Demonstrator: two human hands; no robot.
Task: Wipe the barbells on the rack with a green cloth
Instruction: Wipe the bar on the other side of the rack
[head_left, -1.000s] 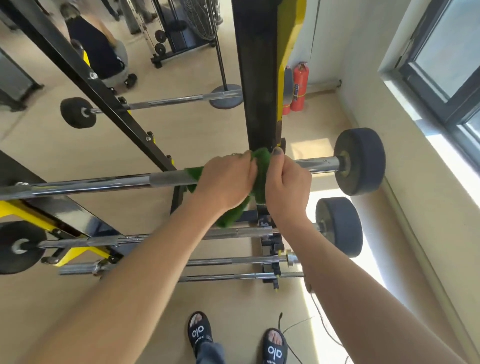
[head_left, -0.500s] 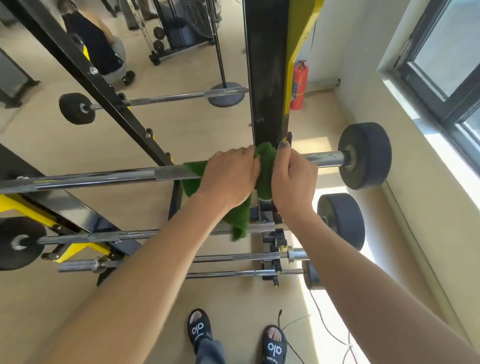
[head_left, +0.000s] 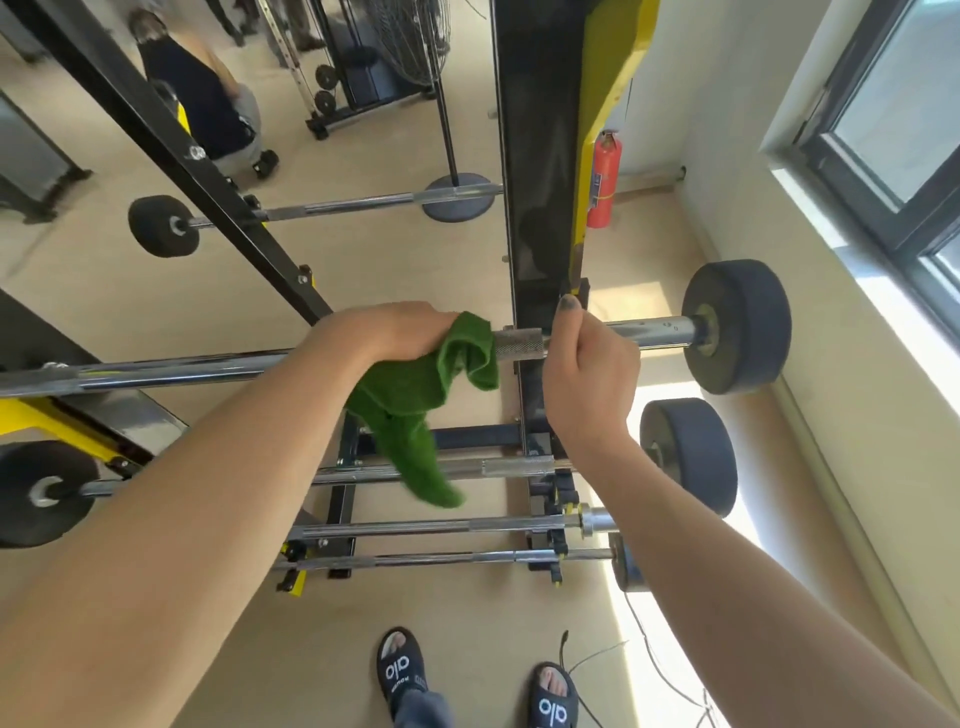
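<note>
Since the moment before, my two hands have come apart along the top barbell (head_left: 156, 371): earlier they were touching over the cloth, now a short knurled piece of the bar shows bare between them. My left hand (head_left: 387, 332) has its grip closed around the green cloth (head_left: 415, 410), pressed on the bar just left of the black upright (head_left: 535, 208) of the rack. One part of the cloth is bunched at the bar and a long tail hangs down, crossing in front of the second barbell (head_left: 509, 467) below. The cloth looks fuzzy and soft, like a towel. My right hand (head_left: 587, 374) has its grip closed around the bar itself, just right of the upright, with the thumb lying on top. To the right, smooth shiny sleeve is free up to the round black weight (head_left: 737, 327), which sits near the pale wall (head_left: 831, 364). To the left, the polished chrome shaft runs open for a long way to the picture edge. Lower bars lie in the rack under my arms, thin and metallic, and the floor (head_left: 156, 291) beyond is pale and smooth.
</note>
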